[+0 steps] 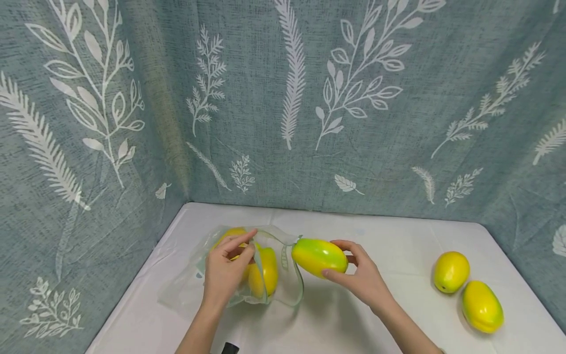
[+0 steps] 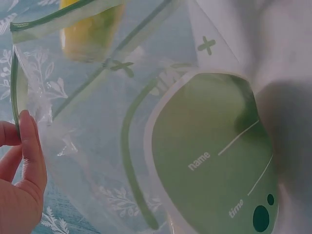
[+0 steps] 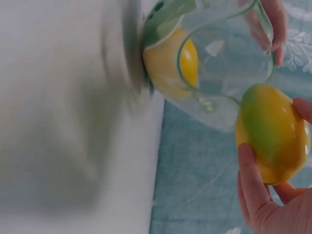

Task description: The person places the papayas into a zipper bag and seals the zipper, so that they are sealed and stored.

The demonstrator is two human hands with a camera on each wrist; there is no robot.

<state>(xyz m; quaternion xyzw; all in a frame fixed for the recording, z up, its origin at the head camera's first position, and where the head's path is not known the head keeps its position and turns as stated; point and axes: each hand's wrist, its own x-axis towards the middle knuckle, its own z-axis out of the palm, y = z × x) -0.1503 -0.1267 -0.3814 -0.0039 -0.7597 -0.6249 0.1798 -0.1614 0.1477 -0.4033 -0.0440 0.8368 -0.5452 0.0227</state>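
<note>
The left hand (image 1: 225,268) pinches the green rim of a clear zip bag (image 2: 209,141), while the right hand (image 1: 363,279) holds a glossy yellow-green fruit (image 1: 319,256), thumb on the near side and fingers round the end away from the bag. That fruit is held above the white bench (image 1: 393,236), at the bag's open mouth; whether it touches the rim I cannot tell. Its smooth shine suggests a stiff, slippery skin, probably light if it is a model, so a broad hold round the rear half should suit it. The bag looks thin and limp, apt to crumple, and is best taken by its firmer zip edge. Inside it sit more yellow fruits (image 1: 267,275); well apart, to the right, a rounder fruit (image 1: 451,272) lies just beside a longer fruit (image 1: 483,307)
</note>
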